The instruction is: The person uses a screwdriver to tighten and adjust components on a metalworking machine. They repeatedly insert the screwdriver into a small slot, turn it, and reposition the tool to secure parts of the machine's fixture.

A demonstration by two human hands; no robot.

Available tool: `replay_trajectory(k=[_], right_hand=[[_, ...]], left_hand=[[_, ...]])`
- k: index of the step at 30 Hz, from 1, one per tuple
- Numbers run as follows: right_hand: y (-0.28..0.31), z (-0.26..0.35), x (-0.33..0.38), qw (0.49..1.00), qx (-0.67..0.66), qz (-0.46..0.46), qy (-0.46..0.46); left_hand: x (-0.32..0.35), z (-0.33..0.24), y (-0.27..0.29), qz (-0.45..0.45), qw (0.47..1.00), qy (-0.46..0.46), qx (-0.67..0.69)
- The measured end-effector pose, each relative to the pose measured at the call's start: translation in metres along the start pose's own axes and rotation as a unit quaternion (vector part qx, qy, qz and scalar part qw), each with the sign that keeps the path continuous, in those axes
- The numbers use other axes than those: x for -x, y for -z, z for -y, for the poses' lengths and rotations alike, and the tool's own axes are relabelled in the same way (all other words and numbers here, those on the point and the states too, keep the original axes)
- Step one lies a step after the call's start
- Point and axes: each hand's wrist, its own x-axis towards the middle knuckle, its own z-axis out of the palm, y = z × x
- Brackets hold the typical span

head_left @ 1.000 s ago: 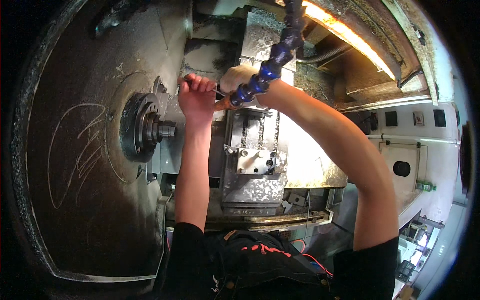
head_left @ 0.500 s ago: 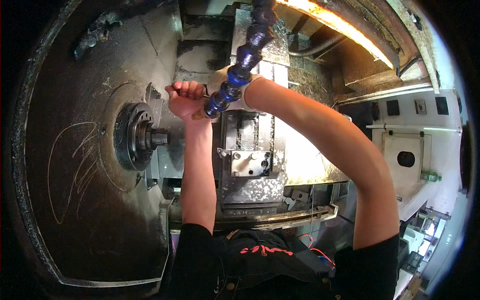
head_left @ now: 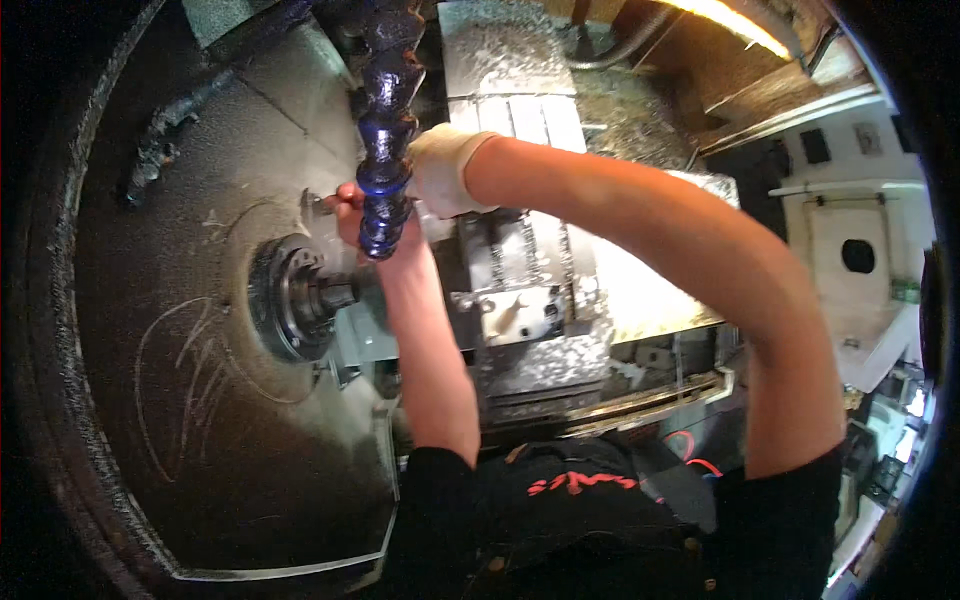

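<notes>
My left hand (head_left: 350, 218), bare, reaches up beside the machine's dark round spindle chuck (head_left: 292, 298). Its fingers are curled, and the blue segmented coolant hose (head_left: 386, 150) hangs in front and covers part of them. Whatever they grip, if anything, I cannot make out. A small metal bracket (head_left: 316, 203) shows right by the fingertips. My right hand (head_left: 445, 172) wears a pale glove and comes across from the right to just behind the hose. Its fingers are hidden there, close to my left hand. A short metal stub (head_left: 340, 290) juts from the chuck towards my left forearm.
Below my hands lies a slotted machine table (head_left: 515, 250) bearing a light metal block (head_left: 520, 314) with round holes. A brown-stained rail (head_left: 650, 405) runs along the near side. A dark, scratched panel (head_left: 190, 400) stands on the left, and a lit lamp strip (head_left: 730, 22) glows at upper right.
The view has shifted, so the chuck and table appear further right. The hose now hangs more upright and covers more of my left hand. Both hands stay close together near the hose.
</notes>
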Motion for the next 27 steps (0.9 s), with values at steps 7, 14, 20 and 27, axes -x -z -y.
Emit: replay_trajectory(k=[7, 14, 20, 27], right_hand=[[-0.002, -0.006, 0.008, 0.996, -0.05, 0.015, -0.07], [-0.006, -0.013, 0.015, 0.994, -0.094, -0.021, -0.048], [0.009, -0.009, 0.031, 0.996, -0.087, 0.009, -0.028], [0.005, -0.009, 0.022, 0.995, -0.088, -0.008, -0.043]], left_hand=[[0.012, 0.02, -0.056, -0.103, 0.991, 0.052, 0.064], [0.011, 0.028, -0.081, -0.23, 0.973, 0.004, -0.003], [0.006, 0.017, -0.072, -0.216, 0.974, 0.054, -0.034], [0.003, 0.015, -0.067, -0.201, 0.977, 0.067, -0.014]])
